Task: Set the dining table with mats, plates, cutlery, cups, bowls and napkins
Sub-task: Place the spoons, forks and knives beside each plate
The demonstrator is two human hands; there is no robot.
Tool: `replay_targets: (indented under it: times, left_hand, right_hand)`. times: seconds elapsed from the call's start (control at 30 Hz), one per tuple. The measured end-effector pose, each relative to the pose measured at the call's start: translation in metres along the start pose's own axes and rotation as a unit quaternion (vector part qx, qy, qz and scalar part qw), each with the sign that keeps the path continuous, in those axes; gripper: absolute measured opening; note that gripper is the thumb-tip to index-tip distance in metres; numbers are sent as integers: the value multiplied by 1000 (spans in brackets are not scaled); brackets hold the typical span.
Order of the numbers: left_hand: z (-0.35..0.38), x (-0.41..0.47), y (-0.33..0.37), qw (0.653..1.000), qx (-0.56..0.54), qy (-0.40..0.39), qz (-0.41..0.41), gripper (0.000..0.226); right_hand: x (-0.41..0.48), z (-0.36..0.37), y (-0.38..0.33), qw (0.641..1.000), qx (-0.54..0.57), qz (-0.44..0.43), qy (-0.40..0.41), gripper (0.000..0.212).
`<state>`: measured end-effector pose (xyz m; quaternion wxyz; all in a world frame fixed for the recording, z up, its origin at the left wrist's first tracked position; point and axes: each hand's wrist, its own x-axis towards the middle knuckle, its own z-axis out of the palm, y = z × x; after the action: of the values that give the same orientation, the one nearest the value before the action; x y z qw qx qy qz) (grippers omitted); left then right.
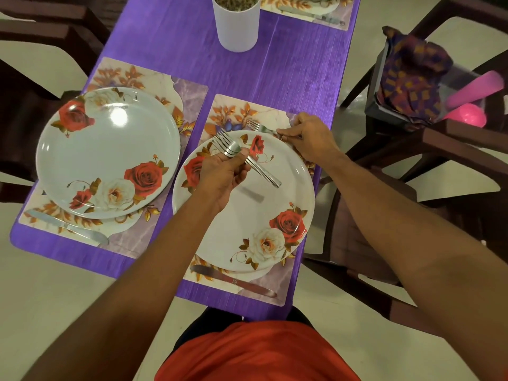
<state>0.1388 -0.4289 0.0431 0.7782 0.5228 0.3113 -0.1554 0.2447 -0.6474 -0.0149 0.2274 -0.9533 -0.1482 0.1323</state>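
Right hand [308,137] pinches a single fork [259,127] by its handle over the near placemat [275,296], left hand [222,174] closed on the spare forks [242,156] above the rose plate [244,215]; lay it flat beside the rim, parallel to it; fork handle hidden by fingers.

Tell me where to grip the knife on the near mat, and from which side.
Grip the knife by its handle, the right-hand half pointing to the table's right edge. It lies flat on the mat below the plate, blade to the left, so come from above and pinch across the narrow handle; that end lies clear of the plate.
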Motion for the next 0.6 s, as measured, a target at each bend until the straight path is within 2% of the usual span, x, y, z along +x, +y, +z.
replay_targets:
  times: [0.2,0.33,0.43,0.5,0.6]
  left_hand:
    - [-2,-3,-1,1000,-4,17,-7,16]
    - [-2,-7,0,1000,0,23,-7,12]
    - [-4,-10,0,1000,11,19,-1,10]
    - [-7,-12,0,1000,22,11,1,12]
    - [-10,-13,1,999,40,-7,0,12]
  right_hand:
    - [0,0,4,1000,9,-17,6,32]
    - [0,4,8,995,87,25,37,31]
    - [-5,0,2,965,209,104,122,30]
    - [-12,-5,-8,939,262,127,186,26]
    - [-28,-10,-37,891,376,147,209,22]
